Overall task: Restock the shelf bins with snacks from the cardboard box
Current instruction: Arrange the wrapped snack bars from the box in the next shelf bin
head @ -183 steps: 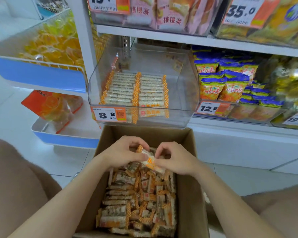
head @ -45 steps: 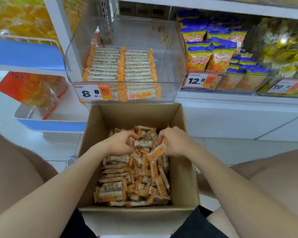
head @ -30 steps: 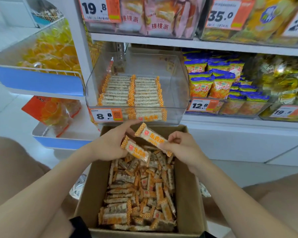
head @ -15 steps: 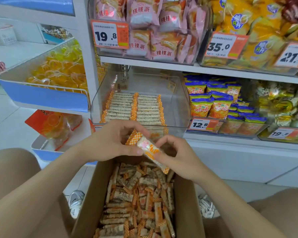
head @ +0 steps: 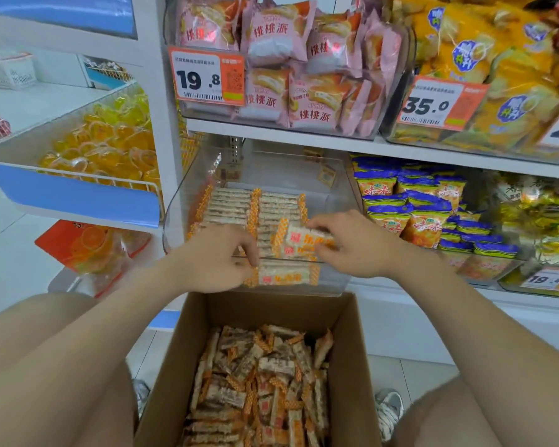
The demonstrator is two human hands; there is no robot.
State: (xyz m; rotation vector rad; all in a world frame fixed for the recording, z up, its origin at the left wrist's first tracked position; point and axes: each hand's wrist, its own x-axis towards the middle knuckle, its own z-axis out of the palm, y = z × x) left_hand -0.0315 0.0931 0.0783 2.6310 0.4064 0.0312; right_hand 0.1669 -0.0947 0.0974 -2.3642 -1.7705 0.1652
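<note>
right hand grip: the right hand (head: 359,246) has thumb and fingertips pinched on a little stack of white-wrapped snack bars with orange checkered ends (head: 304,241), held flat with the red print facing up

where the stack is: over the near right part of the clear plastic shelf bin (head: 336,195), just above the bars lying in it

left hand grip: the left hand (head: 213,259) is at the bin's near left edge with its fingers curled down over the rim. Honestly can't tell if it's pinching a bar or just touching one

in the bin: two neat rows of the same bars (head: 233,204) running near to far, plus one single bar (head: 284,276) lying sideways against the near wall, visible through the plastic

box: brown open-topped cardboard box (head: 352,366) on the floor right below the bin, between the person's knees, with a loose jumble of bars (head: 262,382) inside

right of the bin: blue-and-orange snack bags (head: 410,204)

shelf above: pink pastry packs (head: 278,33) behind an orange-and-white 19.8 price tag (head: 207,77)

far left: blue-fronted wire basket (head: 78,195) with yellow jelly cups (head: 110,140)

floor: a grey sneaker (head: 389,411) just right of the box
</note>
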